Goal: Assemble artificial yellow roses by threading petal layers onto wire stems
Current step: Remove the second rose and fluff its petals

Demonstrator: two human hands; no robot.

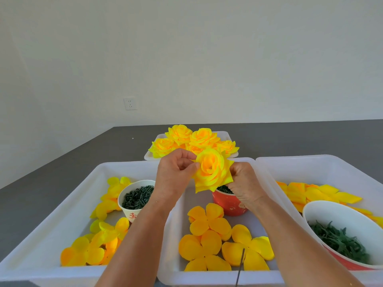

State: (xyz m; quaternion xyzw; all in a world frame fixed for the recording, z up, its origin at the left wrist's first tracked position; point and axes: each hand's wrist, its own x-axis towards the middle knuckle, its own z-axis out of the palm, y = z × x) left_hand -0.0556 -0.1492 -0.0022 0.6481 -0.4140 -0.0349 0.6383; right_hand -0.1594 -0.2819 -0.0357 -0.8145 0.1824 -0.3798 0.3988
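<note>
A nearly full yellow rose [211, 170] is held up in front of me above the middle tray. My left hand [176, 172] pinches a petal at the rose's left edge with thumb and fingers. My right hand [243, 183] grips the rose from below and behind on its right side. A thin dark wire stem [240, 266] shows at the bottom edge, over loose flat petal layers [209, 222] lying in the middle tray [174, 272].
A back tray [224, 134] holds several finished roses [194, 139]. The left tray [51, 195] has petal layers and a paper cup of dark green pieces [137, 196]. A red cup [228, 204] stands in the middle tray. The right tray [310, 162] holds petals and a bowl of green parts [339, 241].
</note>
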